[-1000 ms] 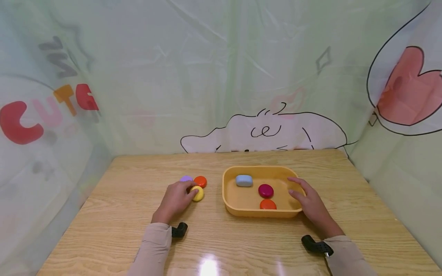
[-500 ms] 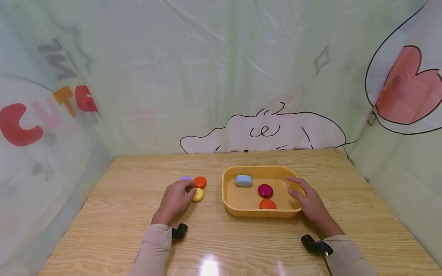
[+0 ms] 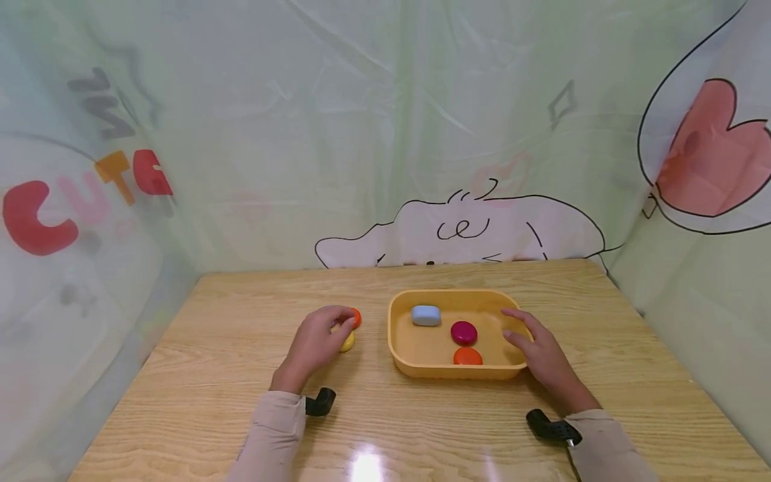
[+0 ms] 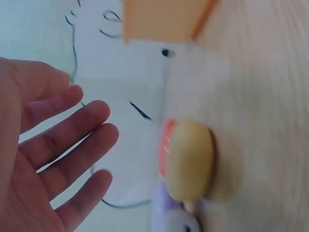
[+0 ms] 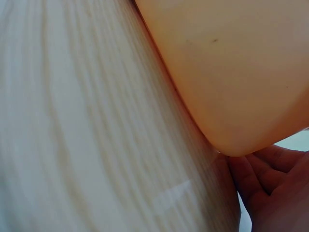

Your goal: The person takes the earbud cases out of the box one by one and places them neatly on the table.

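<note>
My left hand (image 3: 316, 341) hovers over a small cluster of rounded pieces left of the tray; its fingers are loosely bent and nothing is between them. In the cluster are a yellow piece (image 4: 190, 159), a red piece (image 3: 357, 318), a purple piece (image 4: 163, 208) and a greyish piece (image 4: 181, 222), partly hidden by the hand in the head view. My right hand (image 3: 545, 361) holds the yellow-orange tray (image 3: 421, 371) at its right end, thumb and a finger over the rim, other fingers against the outside. Inside lie a light-blue piece (image 3: 425, 316), a maroon disc (image 3: 464, 333) and an orange-red disc (image 3: 467, 356).
The wooden table (image 3: 385, 428) carries the tray right of its middle. A printed curtain (image 3: 271, 134) hangs behind the table and at both sides. Black wrist mounts (image 3: 320, 402) stick out beside both sleeves.
My left hand has shifted slightly right and up from beside the yellow piece, now covering more of the cluster. My right hand and the tray have stayed in place.
</note>
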{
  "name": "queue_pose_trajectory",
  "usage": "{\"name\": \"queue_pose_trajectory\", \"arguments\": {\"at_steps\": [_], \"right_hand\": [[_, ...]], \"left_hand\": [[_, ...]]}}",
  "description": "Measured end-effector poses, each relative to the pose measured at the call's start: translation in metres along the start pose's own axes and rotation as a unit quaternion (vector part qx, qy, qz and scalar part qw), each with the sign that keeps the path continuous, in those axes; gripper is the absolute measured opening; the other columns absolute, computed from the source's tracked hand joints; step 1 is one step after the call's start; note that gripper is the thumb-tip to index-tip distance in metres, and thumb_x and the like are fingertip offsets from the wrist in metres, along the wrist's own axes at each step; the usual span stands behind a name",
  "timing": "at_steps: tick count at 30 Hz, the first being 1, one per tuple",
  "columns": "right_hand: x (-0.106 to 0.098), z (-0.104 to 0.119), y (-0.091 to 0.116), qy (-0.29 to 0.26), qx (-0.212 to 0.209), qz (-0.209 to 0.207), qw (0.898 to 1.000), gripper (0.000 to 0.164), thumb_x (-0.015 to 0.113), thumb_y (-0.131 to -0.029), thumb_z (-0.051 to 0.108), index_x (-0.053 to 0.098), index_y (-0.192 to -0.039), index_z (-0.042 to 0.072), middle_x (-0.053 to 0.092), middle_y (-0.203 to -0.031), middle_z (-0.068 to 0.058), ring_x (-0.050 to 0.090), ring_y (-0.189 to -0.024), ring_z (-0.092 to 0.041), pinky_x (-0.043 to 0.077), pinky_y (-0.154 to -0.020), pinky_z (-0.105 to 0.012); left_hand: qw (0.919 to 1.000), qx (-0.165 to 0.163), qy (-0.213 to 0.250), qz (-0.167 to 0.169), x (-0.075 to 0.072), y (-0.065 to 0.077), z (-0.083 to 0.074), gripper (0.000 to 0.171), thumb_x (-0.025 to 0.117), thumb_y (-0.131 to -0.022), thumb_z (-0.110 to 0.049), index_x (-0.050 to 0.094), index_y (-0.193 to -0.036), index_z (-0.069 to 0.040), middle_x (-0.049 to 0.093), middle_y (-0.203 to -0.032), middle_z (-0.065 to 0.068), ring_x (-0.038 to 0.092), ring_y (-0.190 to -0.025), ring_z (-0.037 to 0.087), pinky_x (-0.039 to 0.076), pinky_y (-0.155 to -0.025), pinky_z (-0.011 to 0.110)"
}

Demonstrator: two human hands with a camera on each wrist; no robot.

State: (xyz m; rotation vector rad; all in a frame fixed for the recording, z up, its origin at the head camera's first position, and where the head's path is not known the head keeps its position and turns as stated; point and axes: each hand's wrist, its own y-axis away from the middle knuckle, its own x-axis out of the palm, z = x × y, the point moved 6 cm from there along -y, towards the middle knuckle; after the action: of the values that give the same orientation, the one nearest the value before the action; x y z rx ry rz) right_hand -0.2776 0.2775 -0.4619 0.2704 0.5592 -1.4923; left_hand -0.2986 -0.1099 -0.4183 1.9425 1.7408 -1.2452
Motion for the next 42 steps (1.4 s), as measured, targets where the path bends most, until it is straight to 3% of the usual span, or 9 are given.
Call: {"name": "queue_pose_trajectory", "arguments": {"at_steps": [7, 11, 15, 20, 27, 33, 38, 42], "right_hand": [[-0.001, 0.001, 0.0, -0.001, 0.008, -0.001, 1.0, 0.047, 0.054, -0.105, 0.017, 0.041, -0.147, 0.001, 0.028, -0.156, -0.029, 0.018, -0.145, -0.05, 0.017, -0.11, -0.069], [0.0, 0.0, 0.001, -0.002, 0.01, 0.001, 1.0, 0.047, 0.053, -0.105, 0.017, 0.041, -0.147, 0.001, 0.027, -0.156, -0.029, 0.018, -0.145, -0.05, 0.017, -0.11, -0.07], [0.002, -0.002, 0.001, -0.006, 0.012, 0.002, 1.0, 0.046, 0.052, -0.105, 0.018, 0.041, -0.148, 0.001, 0.026, -0.157, -0.029, 0.017, -0.145, -0.05, 0.016, -0.11, -0.07], [0.004, -0.002, 0.0, -0.008, 0.015, 0.001, 1.0, 0.047, 0.051, -0.106, 0.019, 0.041, -0.148, 0.002, 0.025, -0.158, -0.028, 0.016, -0.145, -0.05, 0.015, -0.11, -0.07], [0.001, -0.001, 0.0, 0.0, 0.004, -0.004, 1.0, 0.045, 0.053, -0.105, 0.018, 0.043, -0.146, 0.001, 0.029, -0.155, -0.029, 0.02, -0.144, -0.05, 0.018, -0.11, -0.07], [-0.001, 0.001, -0.001, -0.002, 0.012, 0.0, 1.0, 0.047, 0.052, -0.105, 0.02, 0.042, -0.147, 0.002, 0.026, -0.157, -0.029, 0.018, -0.144, -0.051, 0.017, -0.11, -0.07], [0.0, 0.0, 0.001, -0.003, 0.022, 0.002, 1.0, 0.047, 0.051, -0.105, 0.02, 0.041, -0.148, 0.002, 0.025, -0.157, -0.029, 0.017, -0.144, -0.051, 0.017, -0.11, -0.07], [0.001, 0.0, 0.001, 0.0, 0.021, 0.001, 1.0, 0.047, 0.051, -0.105, 0.02, 0.042, -0.148, 0.003, 0.025, -0.157, -0.028, 0.018, -0.144, -0.05, 0.018, -0.11, -0.07]], "left_hand": [[0.9965, 0.075, 0.034, 0.016, 0.002, -0.001, -0.042, 0.019, 0.065, -0.098, -0.018, 0.073, -0.114, -0.011, 0.071, -0.108, -0.003, 0.065, -0.097, 0.01, 0.054, -0.086, 0.038], [0.9913, 0.112, 0.045, 0.052, 0.014, 0.004, -0.065, 0.019, 0.064, -0.099, -0.018, 0.072, -0.114, -0.01, 0.071, -0.107, -0.003, 0.064, -0.097, 0.009, 0.054, -0.087, 0.04], [0.9832, 0.148, 0.041, 0.098, 0.029, 0.009, -0.085, 0.018, 0.063, -0.1, -0.021, 0.073, -0.113, -0.012, 0.07, -0.105, -0.005, 0.063, -0.097, 0.008, 0.053, -0.088, 0.034], [0.9773, 0.172, 0.011, 0.123, 0.041, 0.012, -0.092, 0.019, 0.062, -0.1, -0.021, 0.073, -0.113, -0.013, 0.07, -0.104, -0.008, 0.063, -0.097, 0.007, 0.05, -0.088, 0.027], [0.966, 0.205, -0.027, 0.155, 0.046, 0.011, -0.095, 0.024, 0.061, -0.101, -0.025, 0.072, -0.117, -0.012, 0.07, -0.109, -0.006, 0.065, -0.101, 0.012, 0.049, -0.091, 0.026], [0.9471, 0.224, -0.029, 0.227, 0.055, 0.002, -0.111, 0.027, 0.059, -0.102, -0.028, 0.071, -0.122, -0.013, 0.07, -0.114, -0.007, 0.063, -0.105, 0.007, 0.047, -0.091, 0.02], [0.9276, 0.241, -0.058, 0.28, 0.062, -0.004, -0.126, 0.028, 0.059, -0.102, -0.029, 0.071, -0.122, -0.015, 0.07, -0.116, -0.008, 0.061, -0.104, 0.0, 0.047, -0.09, 0.019], [0.9193, 0.227, -0.067, 0.315, 0.065, -0.01, -0.131, 0.029, 0.06, -0.102, -0.028, 0.069, -0.125, -0.013, 0.07, -0.117, -0.005, 0.063, -0.105, 0.004, 0.048, -0.09, 0.02]]}}
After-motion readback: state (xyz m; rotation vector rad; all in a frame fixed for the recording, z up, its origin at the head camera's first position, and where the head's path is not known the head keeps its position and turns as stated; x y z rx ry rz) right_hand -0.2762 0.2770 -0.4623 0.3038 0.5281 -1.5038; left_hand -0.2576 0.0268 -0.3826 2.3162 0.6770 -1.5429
